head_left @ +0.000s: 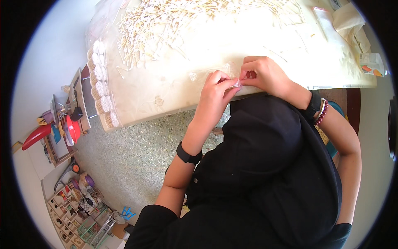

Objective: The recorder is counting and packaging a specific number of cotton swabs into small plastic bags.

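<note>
Near the table's front edge, my left hand [212, 96] and my right hand [266, 76] meet, fingertips almost touching. Both pinch a small clear plastic bag [235, 84] between thumb and fingers; most of it is hidden by the fingers. Just beyond them, a crumpled piece of clear plastic [193, 76] lies on the tabletop. A wide heap of loose cotton swabs [155, 31] covers the far left part of the table. Along the left edge stands a row of several cotton swab bundles [100, 88], their white tips packed together.
The pale table [145, 99] ends right in front of my body. At its far right lie a flat clear bag [325, 23], a crumpled beige cloth or bag [351, 27] and a small clear package [372, 63]. A cluttered shelf [64, 218] stands at lower left on the speckled floor [137, 153].
</note>
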A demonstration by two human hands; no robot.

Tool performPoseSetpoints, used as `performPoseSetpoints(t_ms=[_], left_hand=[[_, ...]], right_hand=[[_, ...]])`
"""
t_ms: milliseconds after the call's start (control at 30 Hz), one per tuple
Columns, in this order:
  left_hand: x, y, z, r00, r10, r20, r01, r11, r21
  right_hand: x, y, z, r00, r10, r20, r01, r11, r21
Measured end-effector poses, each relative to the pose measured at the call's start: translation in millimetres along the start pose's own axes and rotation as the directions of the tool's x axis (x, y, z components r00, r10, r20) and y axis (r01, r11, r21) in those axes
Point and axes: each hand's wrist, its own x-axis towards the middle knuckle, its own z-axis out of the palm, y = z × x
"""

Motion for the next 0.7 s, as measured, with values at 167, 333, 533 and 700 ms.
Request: performPoseSetpoints(t_ms=[167, 333, 533, 700], left_hand=[[-2.2, -2.0, 2.6, 1.0, 0.007, -0.02, -0.006, 1.0, 0.016], [-5.9, -3.0, 4.0, 0.999, -0.011, -0.04, 0.011, 1.0, 0.008], [-7.2, -6.2, 6.4, 0.997, -0.013, -0.075, 0.013, 1.0, -0.005], [-6.1, -1.9, 12.0, 0.988, -0.08, -0.132, 0.075, 0.996, -0.042]], right_hand=[[3.7, -4.2, 1.3, 0.995, 0.101, 0.019, -0.099, 0.991, -0.087], [-0.3, -0.7, -4.9, 0.998, 0.029, 0.049, -0.028, 1.0, -0.008], [6.7, -3.8, 0.0, 0.987, 0.16, 0.028, -0.158, 0.984, -0.08], [10.1, -11.0, 1.8, 0.987, 0.161, 0.002, -0.161, 0.986, -0.05]])
